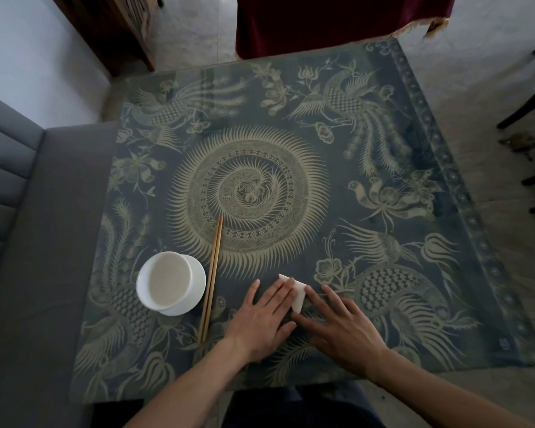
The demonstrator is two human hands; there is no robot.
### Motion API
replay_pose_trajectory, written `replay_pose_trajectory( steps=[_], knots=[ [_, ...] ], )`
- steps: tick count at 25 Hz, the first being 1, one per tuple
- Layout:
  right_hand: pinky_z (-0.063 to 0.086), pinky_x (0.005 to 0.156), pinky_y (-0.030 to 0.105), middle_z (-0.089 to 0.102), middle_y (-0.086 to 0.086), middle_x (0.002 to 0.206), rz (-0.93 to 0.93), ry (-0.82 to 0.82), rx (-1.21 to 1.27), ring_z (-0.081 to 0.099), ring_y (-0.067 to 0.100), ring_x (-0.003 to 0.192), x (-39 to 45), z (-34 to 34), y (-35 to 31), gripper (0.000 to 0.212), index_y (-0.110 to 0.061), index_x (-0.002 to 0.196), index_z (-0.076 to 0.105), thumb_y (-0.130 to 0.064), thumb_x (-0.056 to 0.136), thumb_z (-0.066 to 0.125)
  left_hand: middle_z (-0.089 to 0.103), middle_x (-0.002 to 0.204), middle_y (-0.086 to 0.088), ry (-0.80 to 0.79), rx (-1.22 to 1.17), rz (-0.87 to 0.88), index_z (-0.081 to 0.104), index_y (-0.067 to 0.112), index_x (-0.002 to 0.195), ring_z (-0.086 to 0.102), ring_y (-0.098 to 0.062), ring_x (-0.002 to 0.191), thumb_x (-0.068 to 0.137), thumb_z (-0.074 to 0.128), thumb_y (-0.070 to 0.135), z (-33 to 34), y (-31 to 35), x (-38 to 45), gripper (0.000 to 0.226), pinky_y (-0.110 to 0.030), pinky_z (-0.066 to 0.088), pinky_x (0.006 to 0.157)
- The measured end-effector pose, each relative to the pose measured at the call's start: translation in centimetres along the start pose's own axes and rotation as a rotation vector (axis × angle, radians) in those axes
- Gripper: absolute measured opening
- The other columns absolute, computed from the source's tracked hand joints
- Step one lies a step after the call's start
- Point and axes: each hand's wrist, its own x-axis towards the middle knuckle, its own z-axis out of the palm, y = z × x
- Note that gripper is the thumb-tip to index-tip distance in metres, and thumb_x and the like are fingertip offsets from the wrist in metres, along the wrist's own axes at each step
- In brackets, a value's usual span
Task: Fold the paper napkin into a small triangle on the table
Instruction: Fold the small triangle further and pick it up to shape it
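While both hands press flat, a small white folded paper napkin (297, 294) lies pinned on the blue-and-cream patterned table (383, 168), just right of a pair of wooden chopsticks (211, 278).

Left hand (264, 316), fingers straight and together, rests on the napkin's left part; right hand (340, 324), fingers straight and spread, touches its lower right edge. Neither hand grips anything. Only a pointed white sliver shows between them, so the full shape is hidden. Left of the chopsticks sits a white ceramic bowl (169, 281) on a white saucer (195, 299). Judging by the small pointed form, the step is creasing a late fold; next likely calls for lifting the hands to check the triangle.
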Motion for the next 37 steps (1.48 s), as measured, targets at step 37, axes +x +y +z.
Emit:
replay_pose_trajectory(
  steps=[37],
  knots=[
    [0.035, 0.106, 0.061, 0.025, 0.012, 0.159, -0.019, -0.089, 0.005, 0.022, 0.039, 0.144, 0.6, -0.3, 0.8, 0.067, -0.049, 0.149, 0.024, -0.066, 0.088, 0.044, -0.016, 0.163, 0.006, -0.030, 0.024, -0.084, -0.004, 0.020, 0.156, -0.017, -0.025, 0.149, 0.101, 0.008, 0.055, -0.3, -1.9, -0.1, 0.066, -0.056, -0.005, 0.118]
  ],
)
